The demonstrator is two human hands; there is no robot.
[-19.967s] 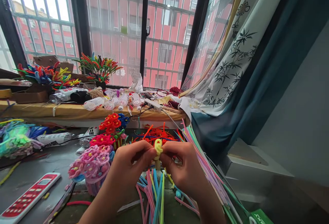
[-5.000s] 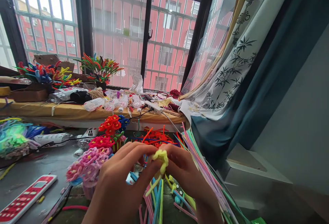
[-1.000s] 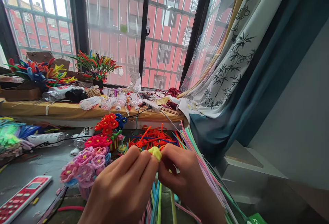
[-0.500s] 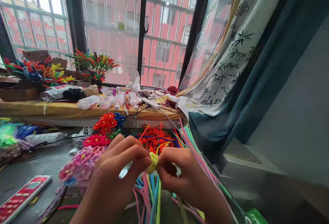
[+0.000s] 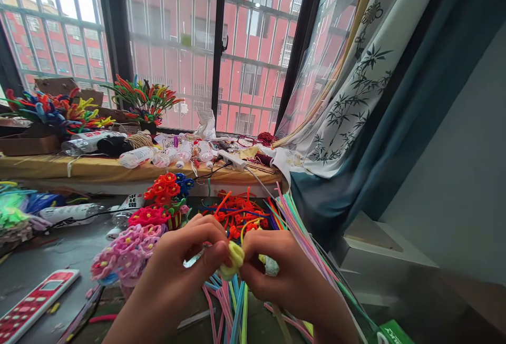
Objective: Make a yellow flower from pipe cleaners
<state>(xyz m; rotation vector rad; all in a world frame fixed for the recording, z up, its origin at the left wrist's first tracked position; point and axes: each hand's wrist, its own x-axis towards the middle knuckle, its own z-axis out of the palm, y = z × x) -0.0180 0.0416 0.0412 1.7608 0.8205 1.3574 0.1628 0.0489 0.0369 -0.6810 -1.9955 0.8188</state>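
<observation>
Between my two hands is a small looped piece of pale yellow pipe cleaner (image 5: 236, 256), one thin yellow end sticking up from it. My left hand (image 5: 190, 259) pinches its left side between thumb and fingers. From the right, my right hand (image 5: 272, 262) grips the same piece with curled fingers. Below the hands lie loose pink, blue and yellow pipe cleaners (image 5: 231, 307). Pink and purple pipe-cleaner flowers (image 5: 128, 252) stand left of my left hand, with red flowers (image 5: 162, 188) behind them. A pile of orange-red pieces (image 5: 241, 212) lies beyond my hands.
A bundle of long pastel pipe cleaners (image 5: 296, 223) leans at the right. A red and white remote-like device (image 5: 37, 302) lies at the lower left. Plastic bottles (image 5: 136, 157) and a power strip (image 5: 232, 159) rest on the windowsill. A curtain (image 5: 348, 107) hangs at the right.
The yellow piece has turned, so its loops now face me. My left hand has lowered slightly and its fingers have folded down; the right hand stays nearly in place.
</observation>
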